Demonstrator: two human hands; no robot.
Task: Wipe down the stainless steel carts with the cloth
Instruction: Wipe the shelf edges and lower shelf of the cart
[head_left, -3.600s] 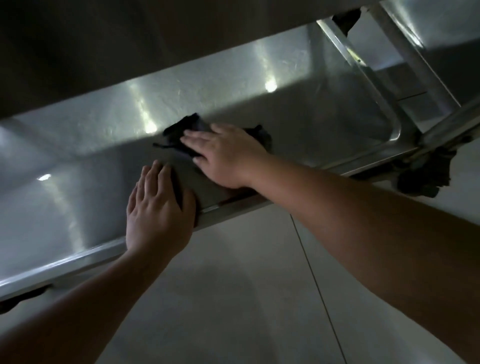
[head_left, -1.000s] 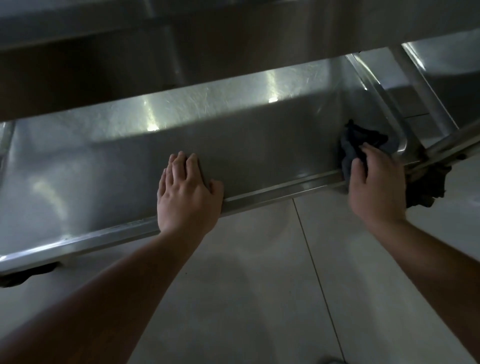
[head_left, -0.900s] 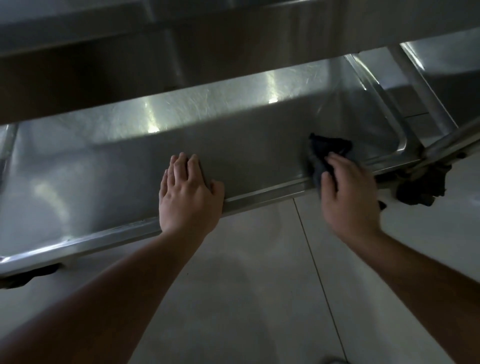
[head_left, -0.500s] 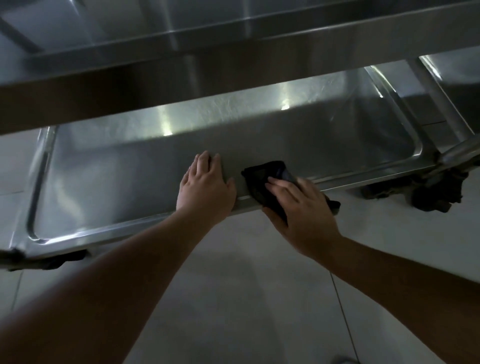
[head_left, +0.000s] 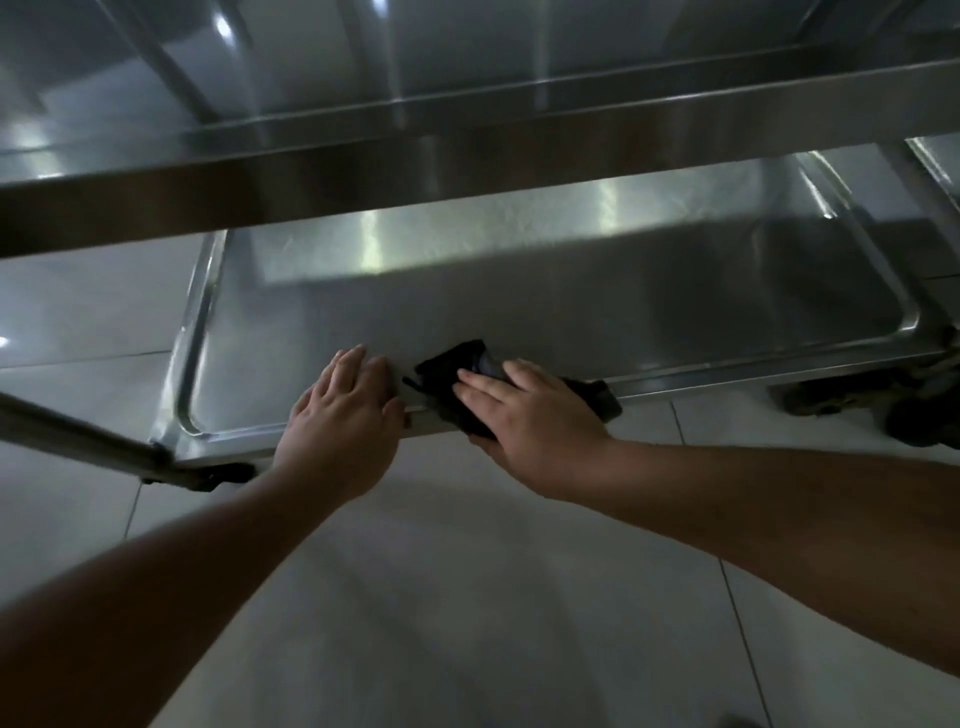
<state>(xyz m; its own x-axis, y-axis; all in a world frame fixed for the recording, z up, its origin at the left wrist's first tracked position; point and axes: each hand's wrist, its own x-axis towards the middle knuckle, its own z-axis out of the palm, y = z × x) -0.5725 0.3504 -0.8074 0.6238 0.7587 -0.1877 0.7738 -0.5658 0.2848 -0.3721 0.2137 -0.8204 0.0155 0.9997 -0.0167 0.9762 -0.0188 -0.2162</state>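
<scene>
The right hand (head_left: 535, 421) lay flat on the dark cloth (head_left: 457, 379), fingers straight, pressing it against the front rim of the cart's bottom shelf (head_left: 571, 312); part of the cloth hung over the rim edge. Just beside it, the left hand (head_left: 340, 415) rested open on the same rim, fingers extended onto the shelf surface, holding nothing. An upper shelf (head_left: 467, 166) crossed above. A caster (head_left: 919, 410) sat at the right on the pale tiled floor (head_left: 467, 597).

A dark, crumpled cloth (head_left: 457, 387) lies draped over the near rim of the stainless steel cart's (head_left: 571, 306) bottom shelf — a shallow, scuffed tray with rounded corners — under an upper shelf.
</scene>
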